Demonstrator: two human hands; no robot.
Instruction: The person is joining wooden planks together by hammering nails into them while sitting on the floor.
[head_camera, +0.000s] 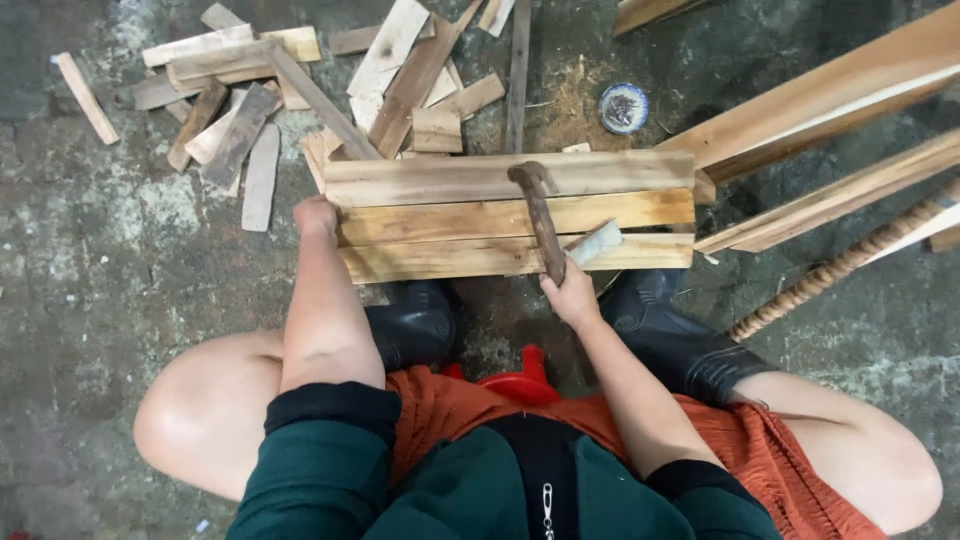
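Nearest to us are our own dark green sleeves and orange shorts, with bare knees spread to either side and black rubber boots (415, 325) planted on the stained concrete floor (90, 300). Our right hand (572, 298) is wrapped tight around the handle of a dark, rusty hammer (538, 215), whose head rests on the far plank of the three wooden slats (450, 220) lying side by side just beyond our boots. Our left hand (315, 215) is pressed against the left ends of those slats; from this angle we cannot tell whether the fingers curl around the wood or only push on it. A small pale offcut (597, 242) lies on the near slat, just beside the hammer handle. Beyond the slats sits a heap of wood scraps (300, 80), and a small round tin (623, 107) stands to its right. Long boards (830, 100) lean in from the right edge.
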